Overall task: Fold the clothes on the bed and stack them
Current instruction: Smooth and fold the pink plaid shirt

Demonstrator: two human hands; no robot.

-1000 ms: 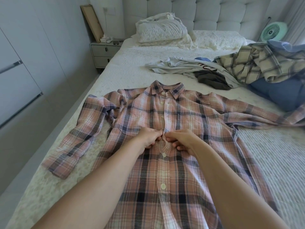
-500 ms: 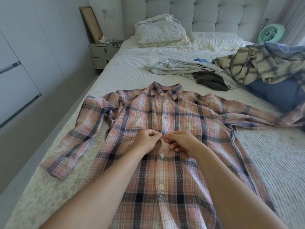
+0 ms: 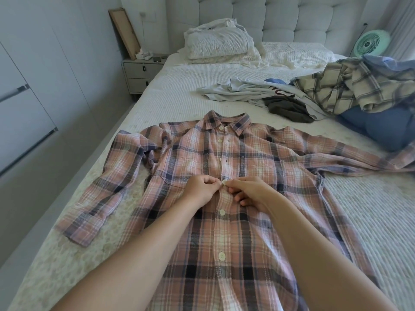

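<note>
A pink plaid shirt (image 3: 247,232) lies front-up and spread flat on the white bed (image 3: 170,97), collar toward the headboard and both sleeves stretched out. My left hand (image 3: 199,189) and my right hand (image 3: 249,190) meet at its button placket at chest height. Both pinch the fabric around a white button (image 3: 224,182), which shows between my fingertips. Two buttons below my hands are fastened; the placket above looks unfastened, with buttonholes showing beside the buttons.
An unfolded heap lies at the back right: a cream plaid shirt (image 3: 350,88), a white printed tee (image 3: 242,90), a dark garment (image 3: 287,107) and blue cloth (image 3: 381,129). Pillows (image 3: 220,41) rest by the headboard. A nightstand (image 3: 139,72) stands left, a green fan (image 3: 370,42) at right.
My hands stayed at the same spot on the placket. The white button now shows between my fingertips; earlier my fingers covered it.
</note>
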